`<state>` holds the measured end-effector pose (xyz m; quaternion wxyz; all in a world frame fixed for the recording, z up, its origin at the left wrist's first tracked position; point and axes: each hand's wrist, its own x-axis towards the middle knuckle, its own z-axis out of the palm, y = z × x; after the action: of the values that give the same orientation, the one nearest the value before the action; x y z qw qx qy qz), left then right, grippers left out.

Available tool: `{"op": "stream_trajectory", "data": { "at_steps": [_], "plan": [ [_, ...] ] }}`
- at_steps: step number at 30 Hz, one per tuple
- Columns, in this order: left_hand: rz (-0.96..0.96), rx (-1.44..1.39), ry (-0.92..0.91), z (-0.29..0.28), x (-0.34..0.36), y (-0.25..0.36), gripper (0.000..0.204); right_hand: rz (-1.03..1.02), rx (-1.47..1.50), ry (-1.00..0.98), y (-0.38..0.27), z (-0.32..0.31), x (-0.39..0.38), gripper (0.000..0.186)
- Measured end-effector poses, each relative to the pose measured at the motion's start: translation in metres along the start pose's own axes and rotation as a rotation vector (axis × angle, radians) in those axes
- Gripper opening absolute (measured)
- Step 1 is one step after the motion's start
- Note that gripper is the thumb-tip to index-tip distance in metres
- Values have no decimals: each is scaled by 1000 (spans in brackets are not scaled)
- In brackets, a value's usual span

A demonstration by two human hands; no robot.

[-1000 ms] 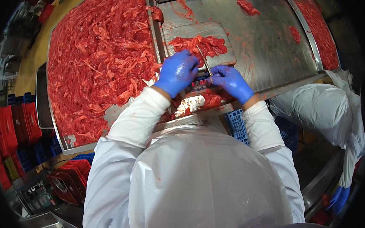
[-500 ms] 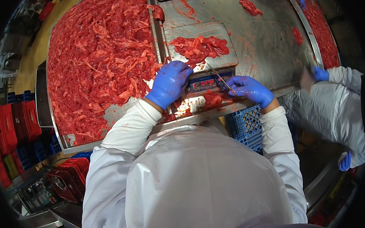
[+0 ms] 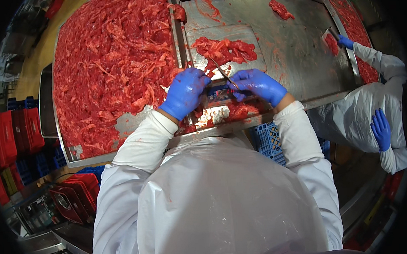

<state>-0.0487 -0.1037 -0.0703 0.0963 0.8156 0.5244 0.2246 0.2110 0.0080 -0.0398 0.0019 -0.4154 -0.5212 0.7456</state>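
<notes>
A digital scale with a steel plate [image 3: 249, 31] and a red-lit display [image 3: 222, 94] stands before me, bearing a flat pile of raw red meat strips [image 3: 227, 50]. My right hand [image 3: 261, 86], in a blue glove, grips a slim pointed metal tool [image 3: 221, 70]; its tip reaches the near left edge of the pile. The exact kind of tool is unclear. My left hand [image 3: 183, 93], also gloved in blue, is closed at the scale's near left corner. Its fingertips are by the meat's edge, and whatever they pinch is hidden.
A large tray of raw meat strips [image 3: 112, 62] fills the left side. Loose meat [image 3: 281, 9] lies on the steel table [image 3: 296, 53]. At the right, a co-worker's gloved hand [image 3: 345, 42] touches a small meat-laden plate [image 3: 330, 42]. Red crates [image 3: 17, 132] stand at left, a blue crate [image 3: 269, 142] below the table.
My right hand has moved left and slightly away from me, bringing the tool's tip to the meat. My left hand stays nearly in place. The co-worker's hand has reached farther across the table.
</notes>
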Motion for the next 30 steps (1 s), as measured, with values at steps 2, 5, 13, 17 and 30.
{"op": "stream_trajectory", "data": {
  "at_steps": [2, 5, 13, 17, 30],
  "plan": [
    [-15, 22, -42, -5, -2, -3, 42, -23, -6, 66, -5, 9, 7, 22],
    [-152, 34, 3, -18, -25, -17, 42, -37, -40, 128, 1, 18, 11, 25],
    [-620, 134, 46, 3, -102, -97, 43, -387, -473, -53, 69, 70, -10, 22],
    [-698, 168, 316, 0, -74, -117, 56, -179, -62, 196, 84, 0, -50, 19],
    [-573, -1096, 245, -7, 62, -28, 76, -729, -215, 139, -3, 91, 9, 38]
  ]
}}
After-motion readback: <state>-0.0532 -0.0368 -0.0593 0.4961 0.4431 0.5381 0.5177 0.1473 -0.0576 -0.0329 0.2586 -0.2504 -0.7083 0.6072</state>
